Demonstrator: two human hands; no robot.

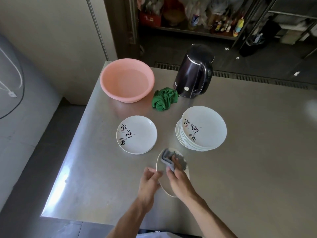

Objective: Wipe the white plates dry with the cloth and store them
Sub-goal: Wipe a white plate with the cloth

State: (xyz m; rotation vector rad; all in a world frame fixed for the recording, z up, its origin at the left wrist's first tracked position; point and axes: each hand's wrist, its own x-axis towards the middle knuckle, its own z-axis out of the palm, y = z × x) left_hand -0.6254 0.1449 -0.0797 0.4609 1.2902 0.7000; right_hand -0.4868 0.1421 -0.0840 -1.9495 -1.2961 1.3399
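My left hand [149, 183] grips the left rim of a white plate [161, 170] held tilted above the steel table [240, 169]. My right hand [178, 179] presses a folded grey cloth [169, 159] against the plate's face, with fingers curled over the cloth. To the left lies a low pile of white plates [137, 134] with black calligraphy. At the right stands a taller stack of several matching plates [203, 128].
A pink basin [127, 79] sits at the table's far left corner. A crumpled green cloth [164, 98] lies between it and a dark electric kettle [193, 71]. The table's left edge drops to the floor. Metal shelving with bottles [223, 23] stands behind.
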